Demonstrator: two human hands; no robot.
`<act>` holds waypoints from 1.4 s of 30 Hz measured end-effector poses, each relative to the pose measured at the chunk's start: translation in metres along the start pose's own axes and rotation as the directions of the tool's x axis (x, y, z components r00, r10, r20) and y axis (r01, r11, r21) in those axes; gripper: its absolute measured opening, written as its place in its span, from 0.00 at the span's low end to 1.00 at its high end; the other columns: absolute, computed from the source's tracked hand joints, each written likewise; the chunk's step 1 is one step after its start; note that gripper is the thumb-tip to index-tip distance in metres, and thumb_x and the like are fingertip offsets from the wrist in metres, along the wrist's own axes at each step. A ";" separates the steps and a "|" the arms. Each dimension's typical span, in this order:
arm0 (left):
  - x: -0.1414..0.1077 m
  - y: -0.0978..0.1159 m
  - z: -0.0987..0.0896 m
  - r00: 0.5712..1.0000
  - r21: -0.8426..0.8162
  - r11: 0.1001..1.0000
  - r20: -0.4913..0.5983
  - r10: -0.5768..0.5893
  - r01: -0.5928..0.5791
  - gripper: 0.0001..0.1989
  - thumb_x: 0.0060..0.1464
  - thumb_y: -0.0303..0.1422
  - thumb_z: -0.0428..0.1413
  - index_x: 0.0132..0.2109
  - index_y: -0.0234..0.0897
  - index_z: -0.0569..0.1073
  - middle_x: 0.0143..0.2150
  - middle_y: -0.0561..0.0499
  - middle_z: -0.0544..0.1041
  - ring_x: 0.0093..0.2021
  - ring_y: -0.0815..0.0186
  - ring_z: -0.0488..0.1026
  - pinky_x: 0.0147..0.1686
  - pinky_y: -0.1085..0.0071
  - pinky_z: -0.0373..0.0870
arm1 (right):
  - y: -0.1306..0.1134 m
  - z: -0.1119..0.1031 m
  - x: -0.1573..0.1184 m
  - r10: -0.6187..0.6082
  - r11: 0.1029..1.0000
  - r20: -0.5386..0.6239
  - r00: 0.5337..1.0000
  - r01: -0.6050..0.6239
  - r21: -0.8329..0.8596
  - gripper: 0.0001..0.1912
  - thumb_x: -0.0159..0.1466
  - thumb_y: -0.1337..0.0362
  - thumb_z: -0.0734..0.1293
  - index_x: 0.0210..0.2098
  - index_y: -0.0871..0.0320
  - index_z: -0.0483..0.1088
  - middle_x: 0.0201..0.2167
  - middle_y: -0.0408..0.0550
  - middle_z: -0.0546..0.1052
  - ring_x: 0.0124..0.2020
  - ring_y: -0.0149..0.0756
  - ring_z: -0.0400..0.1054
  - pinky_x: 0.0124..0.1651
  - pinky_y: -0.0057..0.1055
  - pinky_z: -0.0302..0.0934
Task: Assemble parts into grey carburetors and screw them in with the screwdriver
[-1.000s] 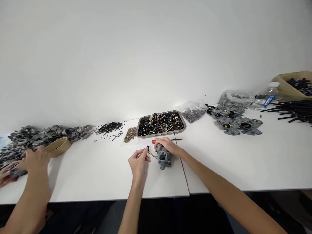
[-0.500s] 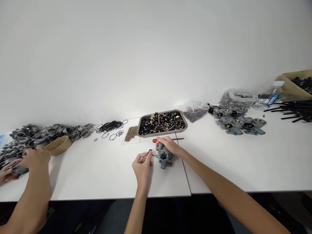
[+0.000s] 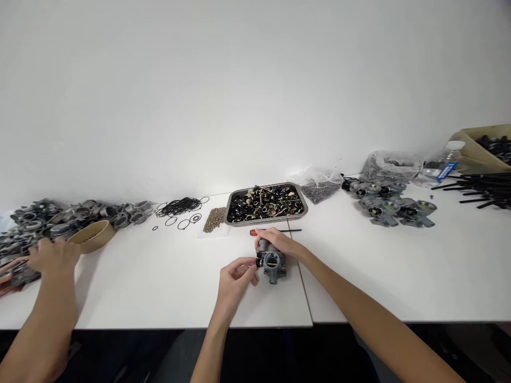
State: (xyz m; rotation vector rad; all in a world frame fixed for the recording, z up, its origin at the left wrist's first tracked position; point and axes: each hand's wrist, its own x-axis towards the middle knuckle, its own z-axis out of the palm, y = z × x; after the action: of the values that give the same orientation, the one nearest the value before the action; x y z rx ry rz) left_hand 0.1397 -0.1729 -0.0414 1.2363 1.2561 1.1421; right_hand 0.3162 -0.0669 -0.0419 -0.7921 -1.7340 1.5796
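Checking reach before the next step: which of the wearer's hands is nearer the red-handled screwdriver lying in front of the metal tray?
Right. The right hand sits just below the screwdriver, gripping the carburetor; the left hand is farther down-left, fingertips at the carburetor's side.

The carburetor body [image 3: 273, 261] looks like dull grey cast metal. The tray [image 3: 265, 219] is brushed steel, the tabletop [image 3: 159, 276] smooth matt white, the rings [image 3: 179, 208] black rubber.

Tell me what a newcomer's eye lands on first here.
At the table's centre, the right hand steadies a grey carburetor body while the left hand pinches a small black-capped part against its side. Just behind sits a metal tray heaped with black fittings. Far left, another person's hand sorts grey castings.
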 end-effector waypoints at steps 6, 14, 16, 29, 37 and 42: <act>0.001 -0.003 -0.001 0.999 -0.066 0.998 0.036 0.016 -0.013 0.15 0.54 0.40 0.62 0.41 0.31 0.79 0.22 0.50 0.75 0.26 0.67 0.71 0.37 0.68 0.68 | -0.008 0.003 -0.005 0.035 0.999 -0.007 0.999 -0.035 0.015 0.30 0.67 0.42 0.59 0.26 0.61 0.75 0.24 0.45 0.71 0.25 0.30 0.64 0.36 0.28 0.60; 0.003 -0.005 -0.002 1.000 -0.035 0.999 0.027 0.016 -0.015 0.12 0.52 0.36 0.62 0.40 0.31 0.80 0.24 0.50 0.77 0.24 0.69 0.71 0.35 0.70 0.69 | -0.008 0.005 -0.006 0.023 0.998 0.005 1.000 -0.023 0.060 0.30 0.67 0.41 0.59 0.26 0.61 0.74 0.24 0.45 0.73 0.24 0.29 0.65 0.35 0.28 0.60; 0.003 -0.004 -0.002 1.000 -0.015 1.000 0.018 0.021 -0.021 0.12 0.52 0.36 0.62 0.40 0.31 0.80 0.22 0.50 0.76 0.24 0.68 0.71 0.34 0.70 0.70 | -0.007 0.005 -0.006 0.028 0.998 -0.004 1.000 -0.028 0.055 0.30 0.67 0.42 0.60 0.27 0.61 0.74 0.24 0.45 0.72 0.24 0.29 0.65 0.34 0.27 0.60; 0.002 -0.006 -0.009 0.975 0.154 0.963 0.032 0.218 -0.221 0.07 0.53 0.32 0.61 0.40 0.38 0.81 0.37 0.49 0.80 0.31 0.68 0.77 0.36 0.72 0.73 | -0.008 0.004 -0.006 0.032 0.999 0.020 0.999 -0.033 0.043 0.31 0.67 0.41 0.59 0.27 0.60 0.75 0.26 0.47 0.74 0.26 0.31 0.67 0.36 0.28 0.63; 0.002 0.001 -0.007 0.963 0.170 0.948 0.036 0.269 -0.271 0.07 0.54 0.31 0.59 0.39 0.38 0.81 0.33 0.50 0.80 0.28 0.69 0.76 0.34 0.72 0.73 | -0.004 0.003 -0.006 0.033 0.997 0.026 0.999 -0.035 0.076 0.29 0.68 0.42 0.59 0.28 0.60 0.75 0.28 0.48 0.75 0.27 0.31 0.68 0.38 0.28 0.63; 0.003 0.000 -0.006 0.931 0.178 0.914 0.067 0.359 -0.366 0.07 0.55 0.29 0.58 0.40 0.37 0.80 0.38 0.47 0.79 0.32 0.67 0.76 0.36 0.70 0.75 | -0.006 0.005 -0.007 0.048 0.995 0.022 0.999 -0.049 0.090 0.28 0.67 0.43 0.60 0.28 0.60 0.75 0.26 0.46 0.75 0.27 0.30 0.67 0.37 0.28 0.62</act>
State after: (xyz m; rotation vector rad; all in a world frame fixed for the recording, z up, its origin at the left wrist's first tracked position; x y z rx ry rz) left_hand 0.1341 -0.1696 -0.0416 1.6768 1.1578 1.2792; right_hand 0.3165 -0.0759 -0.0368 -0.7815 -1.6562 1.6912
